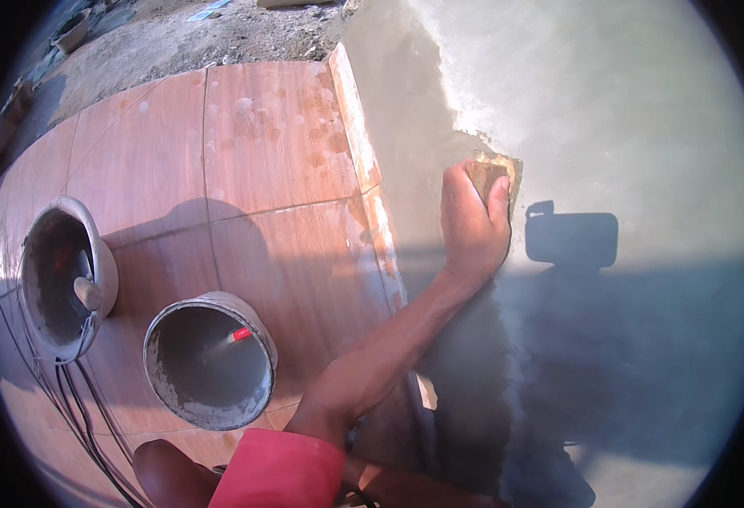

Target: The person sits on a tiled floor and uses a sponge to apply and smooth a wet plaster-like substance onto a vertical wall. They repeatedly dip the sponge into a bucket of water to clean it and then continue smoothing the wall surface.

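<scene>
Smoothing float (483, 174), tan and blocky with a grey-crusted edge, lies on a broad grey cement area (660, 144), out beyond the right edge of the tiled floor (258, 135). The left hand (476, 222) is closed around it, fingers curled over one side and the thumb laid along the other, and the forearm (393, 343) reaches up from a red sleeve (279, 471). The right hand is out of sight, so I cannot tell its state. Two containers stand toward the left edge of the tiled floor. The nearer, a round bucket (264, 339) with a splashed rim, holds grey liquid (198, 364), with a red-ended tool (240, 334) poking out; any marking on it is too small to read. Just beside it, nearer the left edge, a pale basin (106, 275) with a grey-coated inside holds a tool with a rounded wooden handle (88, 293) and something red, unclear. Dark cables (93, 423) run from beside the basin toward the near edge. Tiles stretch widely between the bucket and the pale edging strip (355, 118), which borders the cement. A ragged whitish line divides the darker cement along that strip from the paler expanse at right, and the float sits across it. Past the far edge lies rough rubble ground (177, 42).
</scene>
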`<action>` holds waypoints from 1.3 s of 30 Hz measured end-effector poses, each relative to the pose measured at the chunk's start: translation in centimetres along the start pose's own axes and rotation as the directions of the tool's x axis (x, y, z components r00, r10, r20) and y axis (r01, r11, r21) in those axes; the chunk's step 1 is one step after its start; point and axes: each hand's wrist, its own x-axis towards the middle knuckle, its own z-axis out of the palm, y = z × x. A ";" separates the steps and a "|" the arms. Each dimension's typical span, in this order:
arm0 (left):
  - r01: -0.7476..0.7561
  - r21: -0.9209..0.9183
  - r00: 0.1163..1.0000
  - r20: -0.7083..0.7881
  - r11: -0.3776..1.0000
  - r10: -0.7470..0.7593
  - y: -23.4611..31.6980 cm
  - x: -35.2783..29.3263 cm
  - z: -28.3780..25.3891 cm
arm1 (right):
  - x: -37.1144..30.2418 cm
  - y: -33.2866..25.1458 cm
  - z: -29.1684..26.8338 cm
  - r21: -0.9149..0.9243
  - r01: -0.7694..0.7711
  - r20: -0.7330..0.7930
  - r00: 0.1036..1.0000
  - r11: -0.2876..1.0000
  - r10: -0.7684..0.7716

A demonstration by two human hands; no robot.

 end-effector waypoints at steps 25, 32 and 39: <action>0.030 -0.077 0.992 0.121 0.997 -0.021 -2.2 -10.4 -2.7 | -1.4 0.6 0.9 0.012 0.022 0.007 1.000 1.000 -0.022; -0.089 -0.027 0.978 0.185 0.996 0.092 -0.4 -15.1 -2.5 | -1.3 0.9 0.5 0.031 0.019 0.007 1.000 0.999 -0.019; 0.145 0.007 0.980 0.139 0.989 -0.144 0.3 -8.7 -1.7 | -3.3 4.0 0.4 0.056 0.113 -0.017 0.994 0.992 -0.112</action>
